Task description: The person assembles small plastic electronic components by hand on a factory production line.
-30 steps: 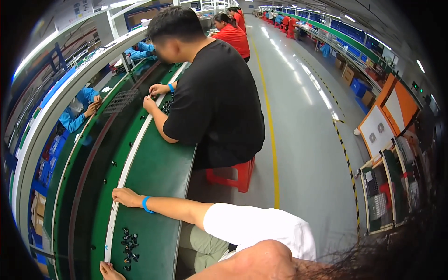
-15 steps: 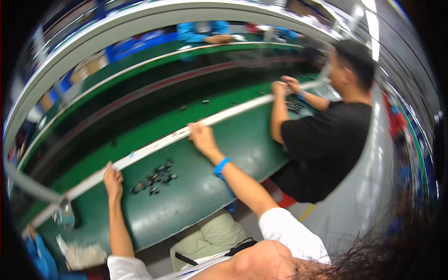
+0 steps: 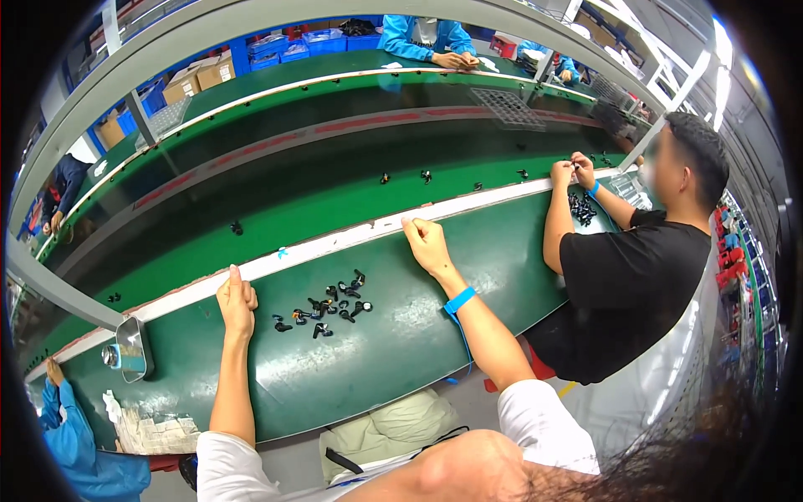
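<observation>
My left hand (image 3: 237, 303) is closed, thumb upright, against the white rail (image 3: 335, 238) along the bench's far edge. Further right, my right hand (image 3: 428, 246) is curled closed at the same rail, with a blue band (image 3: 459, 299) on its wrist. No object shows in either hand, though the inside of the right fist is turned away. Between my forearms, on the green bench top (image 3: 376, 360), lies a loose cluster of small black earbud-like pieces (image 3: 324, 308), some with orange or silvery parts. Neither hand touches them.
Past the rail runs a green belt (image 3: 318, 205) with scattered black pieces (image 3: 427, 176). A clear bin (image 3: 134, 350) and a pale cloth (image 3: 155, 431) sit left. A person in black (image 3: 631, 276) works at right; a blue sleeve (image 3: 84, 452) shows lower left.
The view has shifted, so the bench, rail and both hands sit farther right in the picture, and the blur has gone. Both hands keep their closed pose at the rail.
</observation>
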